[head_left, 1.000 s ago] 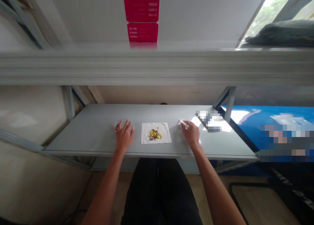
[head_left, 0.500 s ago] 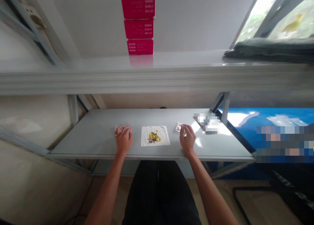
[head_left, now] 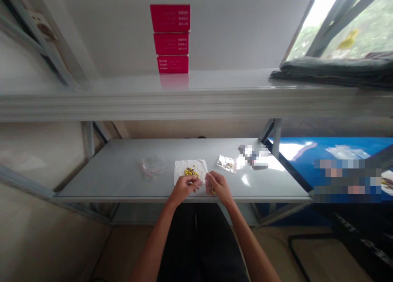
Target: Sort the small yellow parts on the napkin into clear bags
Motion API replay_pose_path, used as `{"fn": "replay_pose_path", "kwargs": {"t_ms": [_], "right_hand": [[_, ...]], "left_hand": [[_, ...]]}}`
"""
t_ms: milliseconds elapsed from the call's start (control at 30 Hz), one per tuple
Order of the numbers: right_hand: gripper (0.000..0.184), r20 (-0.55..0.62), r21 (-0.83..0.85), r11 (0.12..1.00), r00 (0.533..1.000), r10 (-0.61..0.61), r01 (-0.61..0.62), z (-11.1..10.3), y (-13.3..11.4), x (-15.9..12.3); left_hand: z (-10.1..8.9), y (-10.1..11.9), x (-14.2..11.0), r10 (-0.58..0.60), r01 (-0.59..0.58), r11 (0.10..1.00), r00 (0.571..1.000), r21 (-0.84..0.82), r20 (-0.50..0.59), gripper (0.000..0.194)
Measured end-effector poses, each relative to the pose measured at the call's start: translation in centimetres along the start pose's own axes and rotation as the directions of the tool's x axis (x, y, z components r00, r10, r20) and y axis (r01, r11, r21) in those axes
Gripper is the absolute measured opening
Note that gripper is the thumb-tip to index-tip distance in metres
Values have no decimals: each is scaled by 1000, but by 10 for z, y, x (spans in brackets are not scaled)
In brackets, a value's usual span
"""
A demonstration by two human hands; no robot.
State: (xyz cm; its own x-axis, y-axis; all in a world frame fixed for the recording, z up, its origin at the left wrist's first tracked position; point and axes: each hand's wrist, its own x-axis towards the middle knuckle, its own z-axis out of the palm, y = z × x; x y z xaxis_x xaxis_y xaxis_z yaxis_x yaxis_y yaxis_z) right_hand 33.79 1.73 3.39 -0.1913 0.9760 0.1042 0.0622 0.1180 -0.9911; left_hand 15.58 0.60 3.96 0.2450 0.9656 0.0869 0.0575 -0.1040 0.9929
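Observation:
A white cloth (head_left: 178,167) lies on the grey table with a small heap of yellow and dark brown pieces (head_left: 190,171) on it; they look like beads or capsules. At the cloth's near right corner, my right hand (head_left: 219,185) pinches a small clear plastic bag (head_left: 209,187) with something yellow low in it. My left hand (head_left: 186,187) is close beside it, over the cloth's front edge, thumb and fingers drawn together. What those fingers hold, if anything, is too small to make out.
Clear plastic bags (head_left: 152,168) lie left of the cloth. On the right is a filled clear bag (head_left: 226,164), with a blurred-out item behind it. A shelf (head_left: 123,103) crosses above the table, bearing red boxes (head_left: 171,44) and folded dark cloth (head_left: 331,71).
My left hand has come right, away from the clear bags. My right hand has moved left and nearer, uncovering the filled bag; a small bag now shows in its fingers.

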Motion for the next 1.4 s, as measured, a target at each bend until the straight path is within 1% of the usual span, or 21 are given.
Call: {"fn": "replay_pose_path", "kwargs": {"t_ms": [100,200,233,267,300,333,367,400,433,467,500,533,567,600,667,767,900,1000,1100,1233,1400], "right_hand": [[47,-131,-181,979,985,-114,89,-6,9,6],[39,-216,-291,946,954,-207,140,-7,16,7],[37,-272,-312,938,931,-244,155,-7,16,5],[36,-351,-340,925,889,-294,171,-6,16,2],[36,-444,-381,906,824,-352,182,-6,15,-1],[35,-529,-428,885,744,-408,182,-7,14,-6],[31,-584,-470,865,674,-452,173,-7,11,-11],[27,-593,-502,849,648,-478,167,-8,8,-16],[25,-558,-515,840,676,-482,173,-9,4,-21],[25,-475,-507,840,750,-460,194,-10,-1,-26],[26,-356,-483,849,837,-416,216,-12,-5,-30],[27,-221,-452,862,907,-358,230,-13,-10,-33],[27,-97,-424,875,950,-298,231,-14,-14,-35],[26,-6,-406,887,969,-245,222,-16,-18,-36],[28,90,-391,899,981,-174,195,-20,-24,-36],[33,129,-400,898,982,-141,182,-26,-28,-36],[39,146,-453,866,976,-163,213,-31,-29,-38],[36,154,-488,834,965,-210,259,-30,-28,-39],[33,128,-538,796,960,-248,277,-28,-28,-40],[30,139,-566,774,958,-249,284,-28,-29,-41],[29,146,-613,727,949,-279,308,-28,-30,-44]], "left_hand": [[18,-8,7,-26,30,992,999,-119,33,37],[33,-15,9,-36,39,990,999,-137,26,35],[37,-16,9,-33,35,989,999,-141,17,34],[38,-17,8,-29,30,988,1000,-150,4,35],[39,-17,9,-26,24,986,1000,-164,-10,35],[40,-17,9,-26,21,983,999,-180,-25,37],[39,-16,9,-28,21,981,999,-192,-34,38],[39,-16,9,-29,21,980,999,-199,-36,39],[38,-16,9,-29,22,979,999,-204,-29,40],[37,-16,9,-26,23,977,1000,-210,-14,40],[36,-17,9,-21,21,976,1000,-217,4,40],[35,-18,9,-13,18,974,1000,-224,22,40],[35,-19,10,-6,15,974,999,-228,40,39],[34,-20,10,-1,13,973,999,-229,54,39],[32,-23,10,3,15,977,997,-212,81,38],[31,-27,11,-3,25,985,992,-172,124,37],[33,-28,9,10,10,990,990,-143,137,37],[34,-25,7,28,-14,992,993,-127,111,40],[34,-23,5,28,-15,989,996,-146,90,44],[33,-20,3,32,-13,986,994,-168,109,44],[33,-17,0,42,-25,989,993,-148,112,41]]}}
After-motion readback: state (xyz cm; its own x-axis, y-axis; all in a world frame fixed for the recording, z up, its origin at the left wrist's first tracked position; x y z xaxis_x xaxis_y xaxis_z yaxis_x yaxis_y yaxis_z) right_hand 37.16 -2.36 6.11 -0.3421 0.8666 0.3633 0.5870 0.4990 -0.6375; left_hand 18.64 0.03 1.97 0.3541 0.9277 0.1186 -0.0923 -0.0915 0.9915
